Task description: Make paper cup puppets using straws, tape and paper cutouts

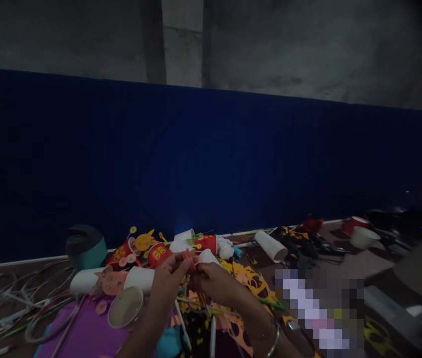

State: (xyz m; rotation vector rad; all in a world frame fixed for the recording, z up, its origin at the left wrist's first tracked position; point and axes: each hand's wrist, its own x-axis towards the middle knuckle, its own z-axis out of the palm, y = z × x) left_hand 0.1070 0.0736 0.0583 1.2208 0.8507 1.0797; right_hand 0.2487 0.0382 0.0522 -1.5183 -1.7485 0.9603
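Observation:
In the head view, my left hand (169, 277) and my right hand (216, 282) meet above a cluttered table. Both have their fingers pinched around small orange-red strips (189, 259), whose exact shape is too dim to tell. Red paper cups with gold print (159, 254) lie just beyond my left hand. An orange paper animal face (112, 283) rests against white paper cups on the left. Nearer to me, a white cup (126, 307) shows its open mouth. Yellow and orange cut-out paper scraps (246, 278) spread behind and under my right forearm, which wears a bangle.
White cables (5, 308) tangle at the left, near a teal and dark container (86, 246). Purple sheets (84, 330) lie in front. A white roll or cup (270, 246), dark items and a pale bowl (364, 237) sit to the right. A blue panel (211, 159) stands behind.

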